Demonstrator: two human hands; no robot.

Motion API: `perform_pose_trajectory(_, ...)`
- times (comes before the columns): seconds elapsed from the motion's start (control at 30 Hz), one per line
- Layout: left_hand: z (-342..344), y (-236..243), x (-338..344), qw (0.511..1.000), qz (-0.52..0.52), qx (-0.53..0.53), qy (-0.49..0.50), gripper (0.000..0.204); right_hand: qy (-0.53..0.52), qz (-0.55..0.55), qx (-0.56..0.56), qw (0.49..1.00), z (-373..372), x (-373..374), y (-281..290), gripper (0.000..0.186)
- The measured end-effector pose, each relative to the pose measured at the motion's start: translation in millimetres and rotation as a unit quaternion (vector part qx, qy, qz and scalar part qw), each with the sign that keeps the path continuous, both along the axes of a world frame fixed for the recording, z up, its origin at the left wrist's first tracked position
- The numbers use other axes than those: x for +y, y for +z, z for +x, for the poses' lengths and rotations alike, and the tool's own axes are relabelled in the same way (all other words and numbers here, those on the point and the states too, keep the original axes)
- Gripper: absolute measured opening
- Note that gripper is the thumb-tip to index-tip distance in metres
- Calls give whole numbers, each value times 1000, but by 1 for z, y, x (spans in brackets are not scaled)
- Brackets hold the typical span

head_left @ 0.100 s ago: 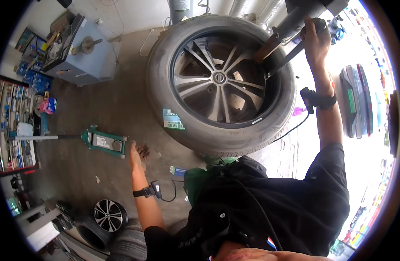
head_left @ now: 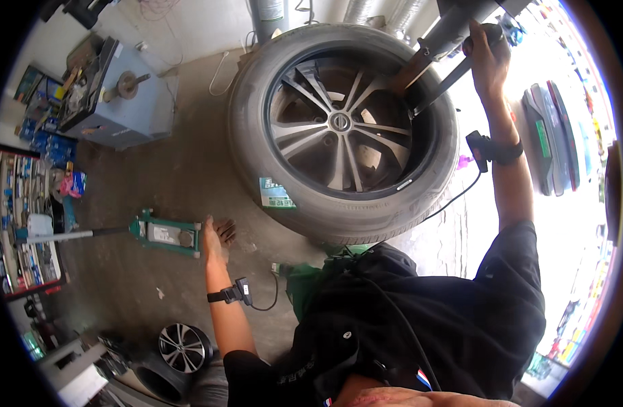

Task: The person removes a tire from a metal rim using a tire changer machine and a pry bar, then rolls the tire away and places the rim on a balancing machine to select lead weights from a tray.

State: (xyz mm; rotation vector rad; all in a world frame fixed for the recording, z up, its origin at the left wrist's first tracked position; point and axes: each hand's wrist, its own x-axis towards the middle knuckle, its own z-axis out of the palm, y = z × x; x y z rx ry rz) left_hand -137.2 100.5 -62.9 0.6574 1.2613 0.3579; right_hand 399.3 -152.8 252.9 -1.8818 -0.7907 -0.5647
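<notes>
A tyre (head_left: pixel 247 139) around a multi-spoke alloy wheel (head_left: pixel 340 122) fills the upper centre of the frame, its face turned up toward the camera; a turquoise-and-white label (head_left: pixel 277 194) is on its lower-left sidewall. At the upper right, the right hand (head_left: pixel 491 71) grasps a rounded black handle (head_left: pixel 494 32). A dark bar (head_left: pixel 441 90) slants from beside that hand to the wheel's upper-right edge, below a thick grey machine arm (head_left: pixel 460 30). The left hand (head_left: pixel 220 237), left of centre, is released and holds nothing, its fingers loosely spread. Just beside it in the picture lies a green trolley jack (head_left: pixel 168 234) on the floor (head_left: pixel 138 271); whether they touch cannot be told. A grey wheel balancer (head_left: pixel 145 108) stands at the upper left, and a second alloy wheel (head_left: pixel 184 347) is at the lower left.
</notes>
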Motion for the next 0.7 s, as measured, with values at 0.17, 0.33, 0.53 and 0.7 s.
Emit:
perform_pose_trajectory(0.17, 55, -10, 96, 987, -30, -36, -155, 78, -64, 87, 59, 992, -11, 31, 2, 27)
perform_pose_trajectory(0.33, 131, -22, 134, 950, -75, -61, -297, 81, -145, 136, 101, 975, -7, 20, 7, 33)
perform_pose_trajectory(0.53, 187, -20, 156, 899, -144, -130, -393, 76, -244, 169, 138, 945, -31, 34, 6, 36)
perform_pose_trajectory(0.7, 218, -82, 203, 861, -162, -273, -398, 63, -273, 202, 106, 935, -33, 56, 3, 33)
